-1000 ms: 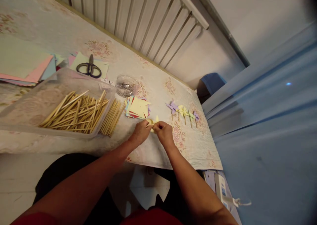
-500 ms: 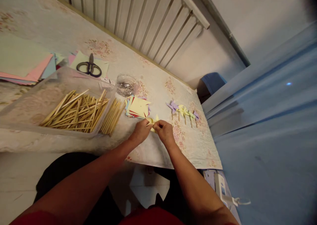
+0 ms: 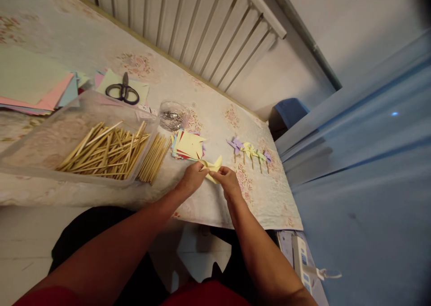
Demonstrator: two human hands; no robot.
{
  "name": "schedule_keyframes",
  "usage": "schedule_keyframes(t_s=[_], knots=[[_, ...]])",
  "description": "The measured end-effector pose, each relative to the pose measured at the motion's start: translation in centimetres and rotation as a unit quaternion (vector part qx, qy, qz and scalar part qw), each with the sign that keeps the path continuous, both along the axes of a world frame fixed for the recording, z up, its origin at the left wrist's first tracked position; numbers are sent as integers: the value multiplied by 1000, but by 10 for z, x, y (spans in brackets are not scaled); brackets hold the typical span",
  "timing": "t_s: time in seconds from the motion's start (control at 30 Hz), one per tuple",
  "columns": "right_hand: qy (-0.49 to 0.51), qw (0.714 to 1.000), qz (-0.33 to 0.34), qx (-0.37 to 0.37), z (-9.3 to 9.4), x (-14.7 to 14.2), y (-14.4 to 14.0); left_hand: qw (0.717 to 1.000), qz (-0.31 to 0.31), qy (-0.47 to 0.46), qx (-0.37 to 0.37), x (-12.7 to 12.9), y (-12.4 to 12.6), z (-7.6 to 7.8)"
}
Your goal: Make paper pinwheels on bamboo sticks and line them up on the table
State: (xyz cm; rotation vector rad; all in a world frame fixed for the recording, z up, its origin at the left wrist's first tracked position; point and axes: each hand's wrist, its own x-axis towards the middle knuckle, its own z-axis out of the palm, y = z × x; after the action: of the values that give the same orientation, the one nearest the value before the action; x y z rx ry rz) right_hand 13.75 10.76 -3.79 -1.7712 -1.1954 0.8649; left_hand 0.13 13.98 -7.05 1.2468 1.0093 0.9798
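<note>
A yellow paper piece [image 3: 212, 168] was pinched between the left hand [image 3: 191, 180] and right hand [image 3: 228, 181]; paper squares [image 3: 187, 146] lay at ten o'clock.

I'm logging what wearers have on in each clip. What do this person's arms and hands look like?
Both forearms are bare, with no sleeves reaching the wrists. The left hand and right hand wear no gloves; no rings, watch or bracelet are visible. Red clothing shows at the bottom edge.

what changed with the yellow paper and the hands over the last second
The yellow paper piece now shows more, its flap spread out toward the right between the left hand and right hand. Both hands keep their pinch. Paper stack, pinwheels and sticks unmoved.
</note>
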Motion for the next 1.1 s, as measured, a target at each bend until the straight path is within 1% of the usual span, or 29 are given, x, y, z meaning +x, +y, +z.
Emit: schedule_keyframes(t_s=[0.1,0.17,0.27,0.4,0.6,0.77,0.93,1.1], knots=[[76,997,9,-5,-5,0,-3,1000,-1,14,8,0,-1,0],[85,996,6,8,-7,-2,-3,999,7,34,15,-1,-1,1],[101,995,7,8,-5,-5,-4,998,13,56,21,-2,-1,4],[135,991,22,8,-1,-7,-4,999,14,47,22,-1,-1,3],[141,990,23,1,-1,-6,-4,1000,14,6,3,1,0,-3],[142,989,30,-19,0,-5,-5,1000,16,22,0,2,-1,-3],[177,983,53,-17,-2,-2,-5,999,14,37,3,3,-1,-4],[150,986,58,-37,1,-2,-5,999,14,50,7,4,0,-4]])
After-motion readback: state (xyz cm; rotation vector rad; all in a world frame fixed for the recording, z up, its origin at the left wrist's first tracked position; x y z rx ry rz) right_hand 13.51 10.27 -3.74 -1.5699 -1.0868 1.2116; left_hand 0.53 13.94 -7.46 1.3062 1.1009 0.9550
